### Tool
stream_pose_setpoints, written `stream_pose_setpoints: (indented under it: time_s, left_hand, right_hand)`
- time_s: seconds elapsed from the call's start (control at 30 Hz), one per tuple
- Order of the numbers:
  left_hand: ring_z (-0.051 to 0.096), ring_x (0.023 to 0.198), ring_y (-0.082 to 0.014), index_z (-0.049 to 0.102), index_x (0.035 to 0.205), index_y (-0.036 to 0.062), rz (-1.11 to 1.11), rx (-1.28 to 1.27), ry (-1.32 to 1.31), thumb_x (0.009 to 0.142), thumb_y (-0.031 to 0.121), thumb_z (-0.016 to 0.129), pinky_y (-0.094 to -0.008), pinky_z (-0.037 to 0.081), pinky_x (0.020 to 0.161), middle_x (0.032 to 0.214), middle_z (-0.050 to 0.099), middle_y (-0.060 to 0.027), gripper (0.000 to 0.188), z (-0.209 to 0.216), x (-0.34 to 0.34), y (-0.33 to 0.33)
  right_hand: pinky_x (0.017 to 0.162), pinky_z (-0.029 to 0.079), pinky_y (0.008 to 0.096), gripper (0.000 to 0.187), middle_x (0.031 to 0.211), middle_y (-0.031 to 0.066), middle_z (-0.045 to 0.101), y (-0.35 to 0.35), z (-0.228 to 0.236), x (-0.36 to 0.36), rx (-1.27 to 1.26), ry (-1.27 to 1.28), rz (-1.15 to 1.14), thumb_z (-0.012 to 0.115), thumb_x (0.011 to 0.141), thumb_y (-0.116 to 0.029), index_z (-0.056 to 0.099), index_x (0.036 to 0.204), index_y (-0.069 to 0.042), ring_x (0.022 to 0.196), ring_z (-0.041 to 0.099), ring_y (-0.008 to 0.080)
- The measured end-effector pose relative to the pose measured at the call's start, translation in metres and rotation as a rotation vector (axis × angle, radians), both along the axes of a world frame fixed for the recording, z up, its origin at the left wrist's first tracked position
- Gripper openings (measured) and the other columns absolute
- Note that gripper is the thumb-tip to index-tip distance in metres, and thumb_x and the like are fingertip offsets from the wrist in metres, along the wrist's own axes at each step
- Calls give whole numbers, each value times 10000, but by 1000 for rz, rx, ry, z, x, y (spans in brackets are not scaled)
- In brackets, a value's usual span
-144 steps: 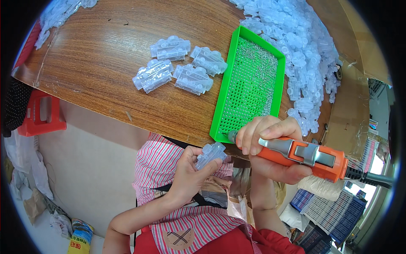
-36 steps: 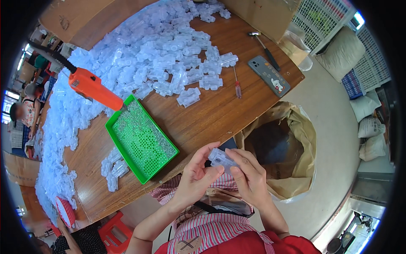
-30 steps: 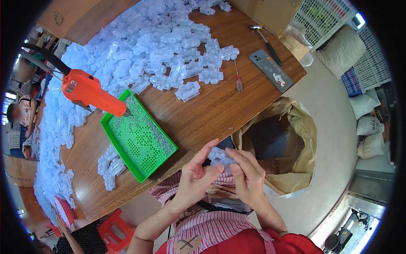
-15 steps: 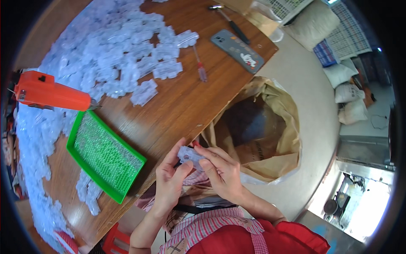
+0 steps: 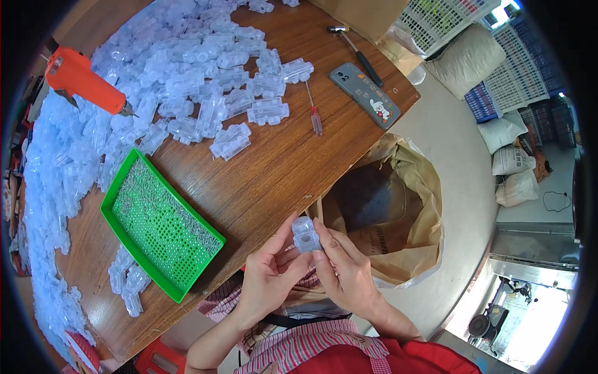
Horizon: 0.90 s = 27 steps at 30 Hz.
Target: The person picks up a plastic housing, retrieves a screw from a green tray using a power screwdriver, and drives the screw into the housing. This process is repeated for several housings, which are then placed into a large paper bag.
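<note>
Between my two hands, just off the table's edge, is a small clear plastic housing [image 5: 305, 234], held upright with a round hole facing me. My left hand [image 5: 272, 274] pinches its lower left side with the thumb and fingers. My right hand [image 5: 344, 265] grips it from the right, thumb at its base. On the table to the left lies a green perforated tray [image 5: 208, 269] holding many small metal screws [image 5: 144, 193]. Behind it spreads a large heap of similar clear plastic housings [image 5: 180, 75]. An orange electric screwdriver [image 5: 87, 81] hangs over the heap, its bit pointing right.
A red-handled screwdriver [image 5: 316, 118], a phone [image 5: 364, 93] and a small hammer [image 5: 358, 56] lie on the wooden table [image 5: 261, 181]. Right of the table's edge stands a large open brown paper bag [image 5: 430, 212]. White sacks [image 5: 467, 62] and stacked crates sit farther right.
The plastic housing has been turned from lying sideways to upright in my fingers. Both hands have shifted slightly right. The red bit near my right fingertips no longer shows.
</note>
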<state>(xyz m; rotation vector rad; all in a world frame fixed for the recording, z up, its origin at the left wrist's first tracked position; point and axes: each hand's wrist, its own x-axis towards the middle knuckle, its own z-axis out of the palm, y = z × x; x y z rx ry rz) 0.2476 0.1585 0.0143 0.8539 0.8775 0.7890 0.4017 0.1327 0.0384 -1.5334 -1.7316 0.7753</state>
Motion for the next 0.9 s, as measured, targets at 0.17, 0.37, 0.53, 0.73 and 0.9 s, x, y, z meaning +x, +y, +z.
stream_pose_setpoints:
  time_s: [0.17,0.37,0.53,0.73,0.9]
  left_hand:
    - [550,1085,-139,244,1459,35,-45,6,-11,869,-82,555,-244,460,912,1261,524,-86,677,8,-6,-4]
    - [544,1092,-136,232,1460,26,-51,-4,-67,870,-86,550,-247,455,922,1269,523,-96,680,3,-12,-9]
    - [530,1093,-126,244,1455,19,-62,-32,-97,873,-73,566,-248,450,931,1279,512,-104,671,-3,-12,-11]
    - [548,1100,-159,201,1462,16,-70,-77,-48,936,47,542,-254,456,914,1294,501,-187,628,2,-5,-16]
    - [615,931,-132,467,1290,-36,-49,79,75,912,26,551,-248,490,811,1038,631,-139,392,46,-23,-8]
  right_hand:
    - [765,516,377,434,1094,242,583,-7,-3,-4,91,-108,30,537,877,-42,465,1289,75,902,626,348]
    - [731,522,367,405,1064,240,602,-10,-9,-8,166,-147,44,522,876,-45,493,1259,85,860,641,340]
    - [701,519,365,372,1013,236,616,-11,-11,-8,155,-136,28,523,877,-40,522,1230,75,811,646,338]
    - [455,448,220,305,713,61,611,-5,-38,36,-449,586,-423,457,981,-183,595,1085,69,511,584,86]
    - [871,469,399,444,1056,222,641,-5,-26,113,-304,-401,-614,364,997,-322,595,1166,18,998,610,357]
